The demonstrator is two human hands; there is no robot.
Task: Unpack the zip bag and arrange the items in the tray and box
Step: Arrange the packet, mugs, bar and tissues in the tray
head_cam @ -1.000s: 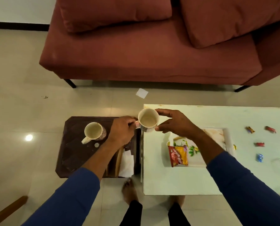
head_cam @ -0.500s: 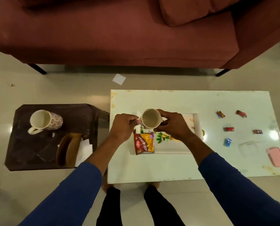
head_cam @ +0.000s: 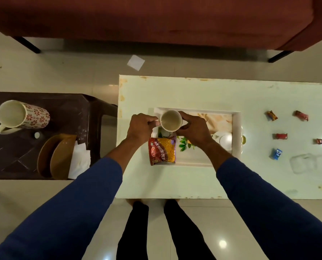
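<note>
Both hands are holding one cup (head_cam: 170, 120) over the far left corner of the tray (head_cam: 236, 128) on the white table (head_cam: 194, 181): the left hand (head_cam: 141, 126) is gripping its handle side and the right hand (head_cam: 194, 129) is wrapping its wall. A snack packet (head_cam: 163, 151) is lying at the tray's near left end, and five small candies (head_cam: 280, 136) are lying well apart to the right.

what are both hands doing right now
Left hand: grips the mug by its handle side.
Right hand: fingers curled round the same mug.
</note>
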